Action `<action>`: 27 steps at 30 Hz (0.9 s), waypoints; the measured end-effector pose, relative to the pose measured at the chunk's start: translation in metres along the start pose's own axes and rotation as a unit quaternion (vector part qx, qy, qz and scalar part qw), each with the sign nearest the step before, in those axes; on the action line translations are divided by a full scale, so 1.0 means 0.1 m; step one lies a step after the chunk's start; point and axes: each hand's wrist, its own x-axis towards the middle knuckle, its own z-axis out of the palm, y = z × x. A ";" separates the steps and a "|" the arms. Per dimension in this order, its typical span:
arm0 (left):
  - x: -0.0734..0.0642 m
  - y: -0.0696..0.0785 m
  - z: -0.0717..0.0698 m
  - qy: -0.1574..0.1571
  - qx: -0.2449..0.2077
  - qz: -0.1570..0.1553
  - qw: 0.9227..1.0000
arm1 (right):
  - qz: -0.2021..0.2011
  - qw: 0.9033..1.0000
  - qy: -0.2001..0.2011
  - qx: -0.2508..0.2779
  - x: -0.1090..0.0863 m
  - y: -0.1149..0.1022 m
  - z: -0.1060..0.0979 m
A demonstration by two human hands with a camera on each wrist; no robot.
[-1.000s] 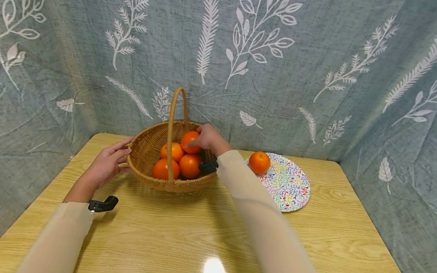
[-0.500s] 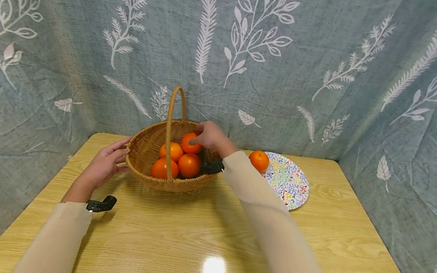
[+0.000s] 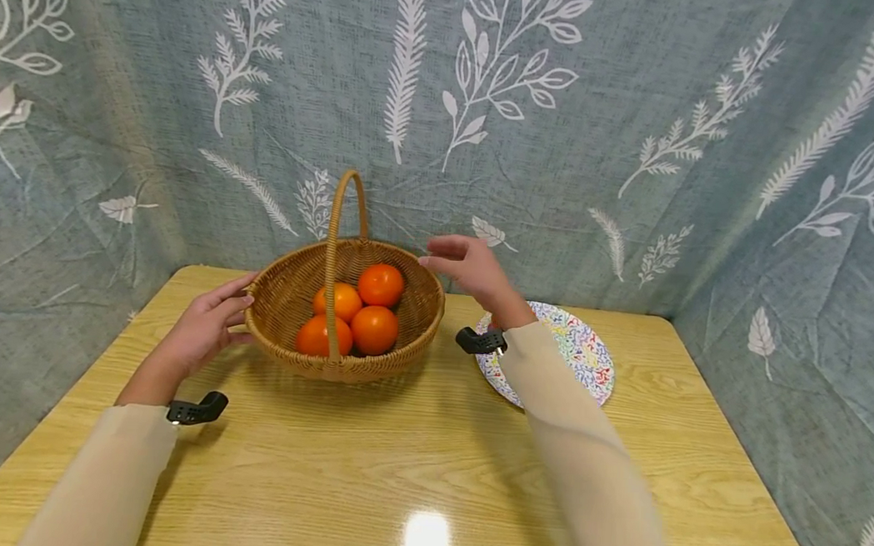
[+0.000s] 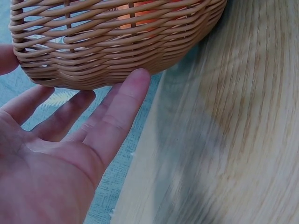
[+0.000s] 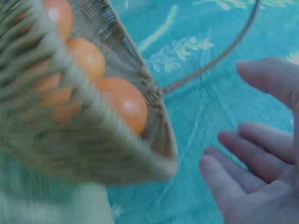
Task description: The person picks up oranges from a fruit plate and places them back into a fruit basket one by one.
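A wicker basket (image 3: 393, 369) with a tall arched handle (image 3: 329, 275) stands at the left of the table. Inside it several oranges (image 3: 375, 330) lie together, the rear one (image 3: 380, 285) at the right of the handle. My left hand (image 3: 204, 326) touches the basket's left end, its fingers fairly straight against the woven wall (image 4: 117, 42). Just right of the basket's rim my right hand (image 3: 475, 271) hovers with nothing in it, fingers loosely spread in the right wrist view. Another orange on the plate is almost wholly hidden behind the right wrist.
A round plate (image 3: 585, 361) with a colourful squiggle pattern sits at the right, partly under my right forearm. The wooden table (image 3: 319, 483) ends at the back against a grey-blue curtain (image 3: 445, 140) with white leaf prints.
My right hand has let go of the rear orange, which stays in the basket, and has moved right and out past the rim. The left hand keeps its place at the basket.
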 end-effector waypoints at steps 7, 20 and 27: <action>0.00 -0.01 0.00 -0.001 -0.005 0.002 1.000 | -0.024 0.994 0.075 0.074 -0.29 0.26 -0.20; 0.02 0.01 0.03 0.000 -0.016 0.001 1.000 | -0.059 0.972 0.213 0.079 -0.73 0.94 -0.42; 0.01 0.02 0.01 -0.003 -0.016 -0.004 1.000 | 0.019 0.975 0.209 0.070 -0.75 1.19 -0.45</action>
